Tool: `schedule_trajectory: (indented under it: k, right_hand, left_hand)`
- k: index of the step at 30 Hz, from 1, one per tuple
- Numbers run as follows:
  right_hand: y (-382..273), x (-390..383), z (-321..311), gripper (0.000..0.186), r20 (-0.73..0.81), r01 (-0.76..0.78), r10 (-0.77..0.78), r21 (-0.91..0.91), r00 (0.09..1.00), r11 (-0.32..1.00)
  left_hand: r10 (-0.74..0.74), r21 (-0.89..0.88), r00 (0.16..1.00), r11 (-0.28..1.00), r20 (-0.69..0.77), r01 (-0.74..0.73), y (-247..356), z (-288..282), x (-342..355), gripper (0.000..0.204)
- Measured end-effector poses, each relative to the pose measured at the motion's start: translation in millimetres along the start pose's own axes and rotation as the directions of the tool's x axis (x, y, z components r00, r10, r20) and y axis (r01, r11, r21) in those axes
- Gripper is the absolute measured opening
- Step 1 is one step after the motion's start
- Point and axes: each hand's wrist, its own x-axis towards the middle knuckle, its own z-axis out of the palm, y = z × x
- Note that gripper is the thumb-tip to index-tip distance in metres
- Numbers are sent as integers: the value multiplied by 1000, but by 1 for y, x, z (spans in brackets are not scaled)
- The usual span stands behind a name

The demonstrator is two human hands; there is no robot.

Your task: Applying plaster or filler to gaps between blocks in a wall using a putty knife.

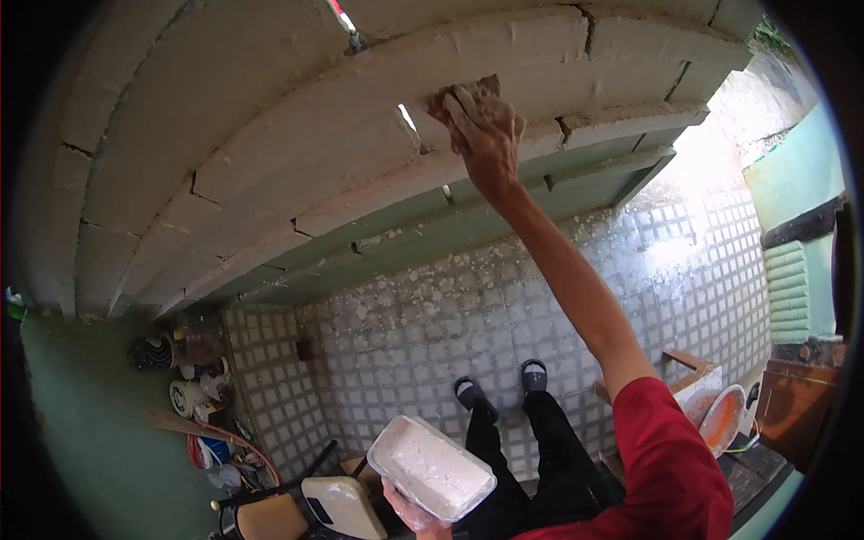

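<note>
My left hand (414, 511) holds a white rectangular tub (385, 434) from below, low in front of my body. Pale, wet-looking paste (436, 470) lies in the tub. Stretched up and forward, my right hand (486, 126) is closed over a flat brownish piece (490, 84) held against the pale block wall (306, 117). Only the edges of that piece show past my fingers, so its exact kind is unclear. Whitish residue coats those fingers. Near this hand, narrow gaps between the blocks let light through, and rough joints run along the courses.
Splashes of white mark the tiled floor (396, 324) under the wall. Behind the tub stand chairs (342, 506). Buckets and containers (186, 396) crowd the left side by a green wall (90, 405). At the right, an orange-stained bucket (723, 421) sits near a wooden cabinet (796, 407).
</note>
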Motion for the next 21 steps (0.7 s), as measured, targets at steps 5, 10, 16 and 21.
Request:
schedule_trajectory:
  k: [5,10,16,21]
  right_hand:
    - [27,-16,29,45,149,43,-12,-206,989,978]
    - [19,-67,33,44,209,-38,80,-198,975,980]
    - [3,-12,23,45,1,59,-59,-119,998,991]
    - [24,-61,37,45,254,-112,162,-200,954,973]
  left_hand:
    - [-20,32,999,999,-42,22,4,2,12,64]
    - [-5,86,1000,996,-18,6,20,-2,19,63]
    - [15,109,1000,994,-26,-12,33,-21,27,69]
    - [12,105,1000,994,-3,-11,37,-22,28,68]
